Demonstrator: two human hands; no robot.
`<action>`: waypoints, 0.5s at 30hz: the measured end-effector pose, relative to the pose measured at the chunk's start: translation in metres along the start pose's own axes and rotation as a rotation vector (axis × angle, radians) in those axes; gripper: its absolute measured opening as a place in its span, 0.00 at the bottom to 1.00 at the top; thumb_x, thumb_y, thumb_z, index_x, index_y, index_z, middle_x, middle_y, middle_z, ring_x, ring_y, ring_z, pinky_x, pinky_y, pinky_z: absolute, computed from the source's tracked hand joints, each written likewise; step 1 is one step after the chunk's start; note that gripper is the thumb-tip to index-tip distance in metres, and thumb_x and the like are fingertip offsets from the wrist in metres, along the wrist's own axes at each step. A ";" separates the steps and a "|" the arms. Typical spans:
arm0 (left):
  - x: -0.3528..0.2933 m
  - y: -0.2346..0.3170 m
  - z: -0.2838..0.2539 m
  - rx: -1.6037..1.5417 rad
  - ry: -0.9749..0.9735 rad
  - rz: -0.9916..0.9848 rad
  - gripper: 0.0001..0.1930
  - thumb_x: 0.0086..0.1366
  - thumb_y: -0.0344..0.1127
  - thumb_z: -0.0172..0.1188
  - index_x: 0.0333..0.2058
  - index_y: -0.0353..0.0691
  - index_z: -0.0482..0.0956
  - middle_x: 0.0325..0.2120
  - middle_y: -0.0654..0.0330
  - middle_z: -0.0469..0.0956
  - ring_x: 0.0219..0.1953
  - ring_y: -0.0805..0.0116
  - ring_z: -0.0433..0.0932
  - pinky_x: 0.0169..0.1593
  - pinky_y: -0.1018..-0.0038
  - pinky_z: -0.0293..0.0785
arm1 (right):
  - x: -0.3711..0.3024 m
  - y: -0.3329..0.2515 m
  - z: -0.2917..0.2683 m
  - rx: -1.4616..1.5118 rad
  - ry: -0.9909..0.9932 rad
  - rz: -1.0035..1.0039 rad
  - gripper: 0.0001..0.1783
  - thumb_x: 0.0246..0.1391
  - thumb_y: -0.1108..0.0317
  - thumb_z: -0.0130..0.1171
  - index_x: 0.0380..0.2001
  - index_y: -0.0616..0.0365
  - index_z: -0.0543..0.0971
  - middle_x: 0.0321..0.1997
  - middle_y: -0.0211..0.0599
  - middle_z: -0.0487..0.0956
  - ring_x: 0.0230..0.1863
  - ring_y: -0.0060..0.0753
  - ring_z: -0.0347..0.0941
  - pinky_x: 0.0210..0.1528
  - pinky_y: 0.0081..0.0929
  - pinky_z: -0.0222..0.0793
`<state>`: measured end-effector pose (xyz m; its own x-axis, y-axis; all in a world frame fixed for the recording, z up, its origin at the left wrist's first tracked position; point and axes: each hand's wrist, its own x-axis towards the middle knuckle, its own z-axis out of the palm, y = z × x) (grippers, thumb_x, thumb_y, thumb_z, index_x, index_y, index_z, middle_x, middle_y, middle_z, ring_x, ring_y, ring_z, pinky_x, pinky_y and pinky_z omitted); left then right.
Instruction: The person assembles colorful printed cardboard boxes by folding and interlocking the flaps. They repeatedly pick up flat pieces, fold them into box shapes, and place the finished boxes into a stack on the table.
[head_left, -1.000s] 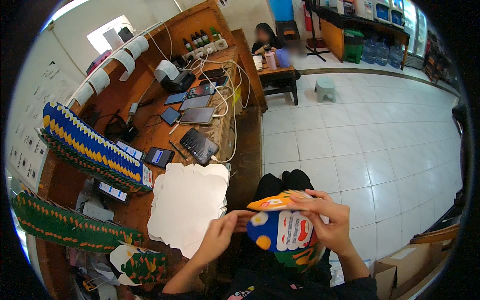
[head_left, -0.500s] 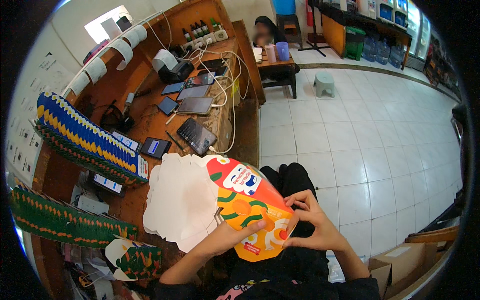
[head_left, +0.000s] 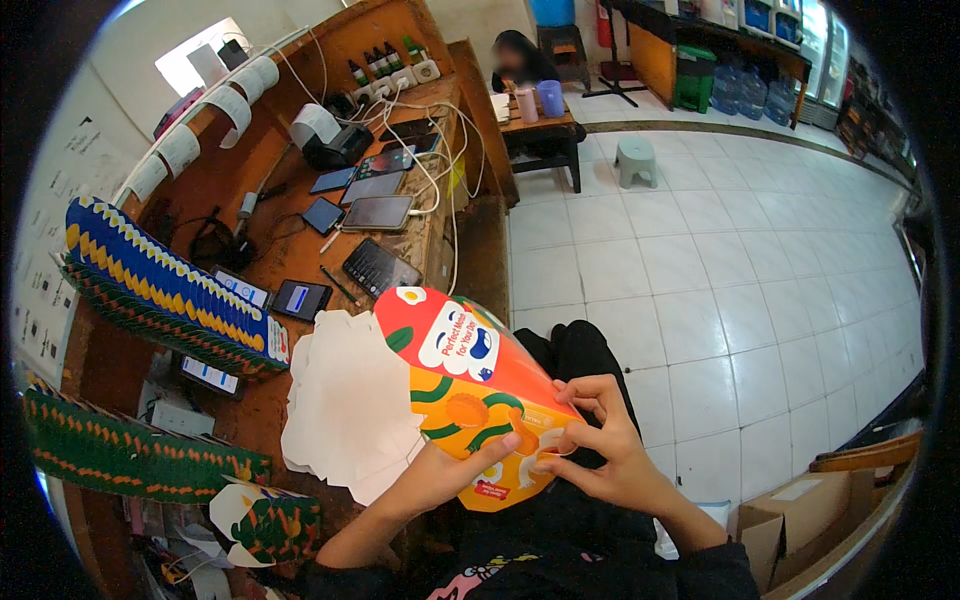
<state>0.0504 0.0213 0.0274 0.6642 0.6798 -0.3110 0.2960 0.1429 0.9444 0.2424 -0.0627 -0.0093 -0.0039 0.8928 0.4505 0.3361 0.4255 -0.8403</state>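
1. I'm seeing the left hand gripping a carton low on its orange side; the thumb is lying across the printed panel, while the fingers are hiding underneath, so I'm not getting their exact hold.
2. I'm seeing the right hand closing partway at the carton's right edge, with its fingers bending, thumb and forefinger leaving a small gap behind their tips; it is holding that edge, though I'm not managing to tell how firmly.
3. The carton, red above and orange below, is sitting tilted between both hands, over the person's lap, and its left part is overlapping a stack of white card pieces from my viewpoint.
4. That stack is resting on the wooden desk, just beside the left forearm.
5. Farther left I'm finding a long row of blue cartons and, nearer the person, a row of green cartons, with a white-flapped green carton standing near its right end.
6. Beyond the carton, a dark phone is lying on the desk, and a grey stool is standing well apart on the tiled floor.
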 end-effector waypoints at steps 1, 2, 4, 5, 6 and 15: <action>0.000 0.001 -0.002 0.045 -0.024 0.046 0.21 0.61 0.41 0.58 0.47 0.35 0.67 0.43 0.58 0.73 0.45 0.70 0.72 0.46 0.75 0.70 | 0.000 -0.002 -0.003 0.042 -0.040 0.005 0.11 0.42 0.69 0.66 0.27 0.59 0.74 0.48 0.43 0.62 0.56 0.41 0.60 0.57 0.37 0.62; 0.000 0.001 -0.004 -0.047 -0.041 -0.057 0.21 0.61 0.41 0.58 0.47 0.35 0.67 0.43 0.58 0.73 0.46 0.70 0.72 0.47 0.75 0.70 | -0.001 -0.005 -0.009 0.084 -0.089 0.016 0.12 0.41 0.69 0.67 0.28 0.58 0.75 0.48 0.42 0.62 0.55 0.40 0.60 0.56 0.35 0.63; -0.001 0.001 -0.006 -0.210 -0.091 -0.174 0.22 0.60 0.42 0.58 0.48 0.35 0.67 0.43 0.58 0.73 0.46 0.70 0.72 0.47 0.75 0.70 | -0.004 -0.007 -0.023 0.123 -0.161 0.011 0.15 0.40 0.69 0.67 0.33 0.57 0.74 0.46 0.41 0.64 0.53 0.38 0.62 0.54 0.32 0.63; -0.001 -0.001 -0.005 -0.284 -0.124 -0.215 0.22 0.60 0.41 0.58 0.49 0.35 0.66 0.44 0.57 0.72 0.47 0.68 0.72 0.48 0.73 0.70 | -0.006 -0.007 -0.026 0.095 -0.176 0.024 0.16 0.41 0.69 0.67 0.34 0.58 0.73 0.46 0.41 0.64 0.52 0.38 0.63 0.53 0.31 0.64; -0.002 -0.003 -0.004 -0.353 -0.149 -0.255 0.23 0.61 0.40 0.58 0.50 0.35 0.64 0.45 0.56 0.72 0.48 0.67 0.71 0.49 0.70 0.70 | -0.008 -0.006 -0.028 0.088 -0.173 0.028 0.18 0.41 0.70 0.67 0.35 0.58 0.71 0.45 0.41 0.64 0.52 0.38 0.63 0.52 0.30 0.64; 0.001 -0.026 0.006 -0.055 -0.255 -0.232 0.20 0.61 0.44 0.57 0.46 0.34 0.69 0.42 0.58 0.74 0.43 0.71 0.73 0.44 0.75 0.72 | -0.025 0.002 -0.008 0.083 -0.227 0.228 0.21 0.42 0.73 0.65 0.37 0.59 0.66 0.45 0.43 0.64 0.50 0.40 0.64 0.49 0.29 0.64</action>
<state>0.0475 0.0145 0.0019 0.7359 0.4240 -0.5279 0.4261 0.3159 0.8477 0.2510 -0.0857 -0.0194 -0.1505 0.9726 0.1772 0.2748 0.2133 -0.9375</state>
